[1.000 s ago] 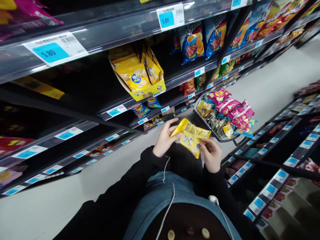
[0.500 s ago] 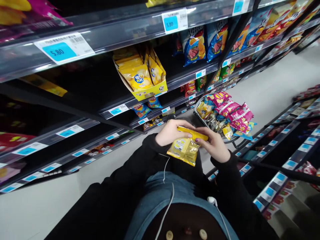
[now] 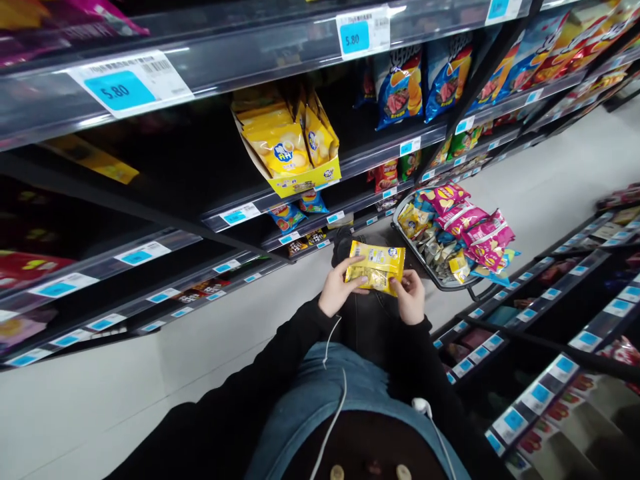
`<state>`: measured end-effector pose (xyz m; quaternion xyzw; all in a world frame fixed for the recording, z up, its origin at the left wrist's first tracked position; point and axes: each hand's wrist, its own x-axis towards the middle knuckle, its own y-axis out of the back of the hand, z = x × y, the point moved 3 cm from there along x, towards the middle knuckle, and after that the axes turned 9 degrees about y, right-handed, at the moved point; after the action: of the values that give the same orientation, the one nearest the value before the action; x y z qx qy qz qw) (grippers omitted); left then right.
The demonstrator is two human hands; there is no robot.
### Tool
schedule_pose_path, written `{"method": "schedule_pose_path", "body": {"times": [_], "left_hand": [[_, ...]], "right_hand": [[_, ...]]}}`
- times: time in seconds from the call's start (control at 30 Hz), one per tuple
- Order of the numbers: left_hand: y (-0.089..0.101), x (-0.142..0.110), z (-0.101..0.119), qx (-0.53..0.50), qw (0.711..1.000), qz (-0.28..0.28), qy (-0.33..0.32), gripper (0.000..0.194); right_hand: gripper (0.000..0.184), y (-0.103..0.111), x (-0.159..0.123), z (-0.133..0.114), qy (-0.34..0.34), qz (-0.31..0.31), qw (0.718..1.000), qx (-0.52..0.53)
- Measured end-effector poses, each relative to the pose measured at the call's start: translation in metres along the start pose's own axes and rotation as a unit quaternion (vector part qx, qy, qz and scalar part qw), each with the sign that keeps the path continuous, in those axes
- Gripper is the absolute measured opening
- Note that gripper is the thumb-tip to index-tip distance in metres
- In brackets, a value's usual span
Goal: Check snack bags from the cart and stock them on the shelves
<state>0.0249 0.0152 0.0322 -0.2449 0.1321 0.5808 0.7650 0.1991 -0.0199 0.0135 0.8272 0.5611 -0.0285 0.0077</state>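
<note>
Between both hands I hold a small yellow snack bag [image 3: 379, 257], its printed panel facing up. My left hand [image 3: 340, 288] grips its left end, thumb on top. At the lower right corner, my right hand [image 3: 411, 297] pinches the bag between thumb and fingers. Up and to the left on the shelf stands a yellow display box [image 3: 305, 181], holding several yellow snack bags [image 3: 280, 150] with a blue and white logo. To the right of my hands, a shopping basket [image 3: 431, 277] on the floor is heaped with pink bags [image 3: 485, 239] and other small packets.
Dark shelves with price tags [image 3: 357, 37] run along the left. Blue chip bags [image 3: 400, 87] stand past the display box. A second shelf row [image 3: 545, 393] borders the aisle on the right. Grey floor [image 3: 555, 160] lies between. A white earphone cord [image 3: 334, 413] hangs down my front.
Both hands have shifted, the right one to the lower left. The bag has been turned, its upper flap is unfolded, and its panel now lies flatter toward me. The view has shifted slightly.
</note>
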Motion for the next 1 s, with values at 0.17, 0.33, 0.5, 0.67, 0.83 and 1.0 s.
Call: {"method": "schedule_pose_path", "body": {"times": [0.17,0.33,0.5,0.67,0.83,1.0], "left_hand": [[0.015,0.019,0.001,0.083,0.996,0.012,-0.029,0.052],[0.025,0.027,0.018,0.248,0.964,0.034,-0.088,0.038],[0.025,0.027,0.032,0.344,0.919,0.009,-0.193,0.023],[0.020,0.025,0.036,0.390,0.895,0.033,-0.212,0.019],[0.017,0.025,0.040,0.458,0.869,0.120,-0.140,0.019],[0.013,0.024,0.048,0.494,0.845,0.168,-0.119,0.024]], "right_hand": [[0.051,0.010,0.012,0.001,0.091,-0.079,0.986,-0.113],[0.019,0.017,0.032,-0.010,0.269,-0.105,0.909,-0.300],[0.019,0.012,0.039,-0.011,0.381,-0.206,0.806,-0.404],[0.022,0.005,0.044,-0.011,0.367,-0.244,0.736,-0.514],[0.022,-0.003,0.051,-0.016,0.340,-0.293,0.687,-0.571],[0.021,-0.006,0.054,-0.026,0.335,-0.336,0.679,-0.560]]}}
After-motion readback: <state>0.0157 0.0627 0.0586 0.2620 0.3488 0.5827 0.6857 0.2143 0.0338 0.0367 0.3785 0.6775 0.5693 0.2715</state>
